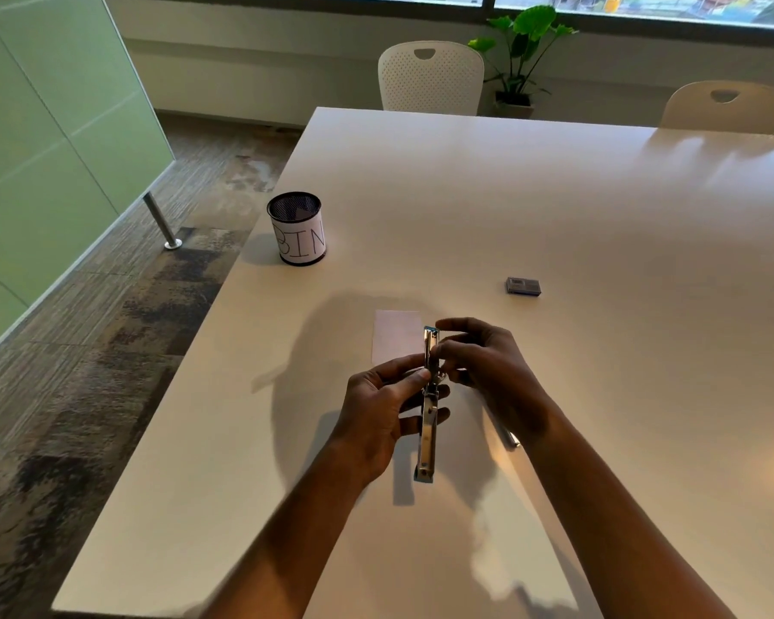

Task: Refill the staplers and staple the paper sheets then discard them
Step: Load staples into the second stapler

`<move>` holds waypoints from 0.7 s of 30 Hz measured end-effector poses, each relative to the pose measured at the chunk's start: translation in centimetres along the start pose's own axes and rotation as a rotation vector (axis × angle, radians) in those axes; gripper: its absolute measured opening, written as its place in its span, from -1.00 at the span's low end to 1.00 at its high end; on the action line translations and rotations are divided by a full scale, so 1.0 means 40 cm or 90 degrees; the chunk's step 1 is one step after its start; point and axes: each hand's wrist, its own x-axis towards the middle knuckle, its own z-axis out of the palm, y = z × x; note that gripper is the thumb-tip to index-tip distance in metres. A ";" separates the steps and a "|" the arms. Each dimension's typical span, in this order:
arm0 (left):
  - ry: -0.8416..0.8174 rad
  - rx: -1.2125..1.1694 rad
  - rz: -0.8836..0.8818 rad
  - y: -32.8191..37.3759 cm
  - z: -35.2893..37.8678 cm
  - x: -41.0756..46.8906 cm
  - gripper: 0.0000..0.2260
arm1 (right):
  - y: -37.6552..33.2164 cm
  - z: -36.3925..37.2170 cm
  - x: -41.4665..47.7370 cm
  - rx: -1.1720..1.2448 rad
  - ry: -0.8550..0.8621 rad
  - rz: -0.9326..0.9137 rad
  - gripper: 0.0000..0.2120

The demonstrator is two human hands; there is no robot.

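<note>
The stapler (427, 422), a slim metal one swung open almost flat, is held in the air over the near part of the white worktop (555, 194), its length running away from the person. The left hand (376, 417) grips it around the middle, thumb pressed on its left side near the hinge and fingers curled round from below. The right hand (488, 368) has its fingers curled in against the far half, thumb and fingertips pinching at the rail just above the hinge; whether anything small sits between them cannot be told.

A small pale paper sheet (396, 335) lies flat on the worktop just beyond the left hand, partly behind the stapler's far end. A small dark staple box (523, 286) sits farther off to the right, well apart from the hands. A black mesh cup (296, 230) wrapped in white paper lettered "BIN" stands near the left edge. A metallic end of some object (510, 439) shows beside the right forearm. Two white chairs (430, 78) stand at the far side, with a potted plant (526, 42) by the window.
</note>
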 end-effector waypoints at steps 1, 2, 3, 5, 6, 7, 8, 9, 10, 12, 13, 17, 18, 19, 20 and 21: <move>-0.002 -0.003 -0.003 0.001 0.000 0.001 -0.76 | -0.001 0.001 0.003 0.007 -0.003 0.007 -0.70; -0.004 -0.005 -0.005 0.001 0.001 0.002 -0.76 | -0.002 0.003 0.007 0.013 -0.003 0.013 -0.73; -0.007 -0.005 -0.006 0.000 0.001 0.002 -0.77 | -0.002 0.005 0.011 0.019 0.002 0.019 -0.75; -0.010 -0.008 -0.007 -0.002 0.003 0.002 -0.77 | -0.005 0.010 0.018 0.024 0.020 0.026 -0.77; -0.011 -0.012 -0.008 -0.004 0.003 0.001 -0.76 | -0.006 0.011 0.021 0.025 0.026 0.025 -0.77; -0.010 -0.016 -0.008 -0.005 0.004 0.001 -0.76 | -0.006 0.011 0.021 0.025 0.026 0.022 -0.76; -0.008 -0.020 -0.008 -0.006 0.004 0.001 -0.76 | -0.005 0.010 0.018 0.023 0.022 0.012 -0.75; -0.004 -0.025 -0.008 -0.005 0.004 0.002 -0.75 | -0.004 0.009 0.012 0.010 0.023 -0.007 -0.73; 0.001 -0.032 -0.008 -0.002 0.001 0.004 -0.75 | -0.002 0.009 0.004 -0.017 0.032 -0.035 -0.70; 0.007 -0.043 -0.012 0.002 -0.003 0.006 -0.77 | 0.002 0.005 -0.023 -0.092 0.065 -0.110 -0.68; 0.008 -0.045 -0.012 0.004 -0.006 0.007 -0.78 | 0.006 0.005 -0.037 -0.123 0.060 -0.154 -0.67; 0.019 -0.025 -0.004 0.009 -0.010 0.014 -0.79 | 0.032 0.012 -0.084 -0.213 -0.001 -0.290 -0.73; 0.022 -0.022 -0.004 0.008 -0.010 0.016 -0.78 | 0.037 0.014 -0.084 -0.228 0.004 -0.310 -0.78; 0.021 -0.023 -0.006 0.007 -0.008 0.018 -0.78 | 0.041 0.014 -0.080 -0.238 0.016 -0.325 -0.81; 0.018 -0.028 -0.009 0.004 -0.005 0.019 -0.79 | 0.043 0.013 -0.075 -0.244 0.033 -0.333 -0.84; 0.013 -0.033 -0.013 0.001 -0.002 0.020 -0.79 | 0.043 0.012 -0.068 -0.247 0.050 -0.333 -0.84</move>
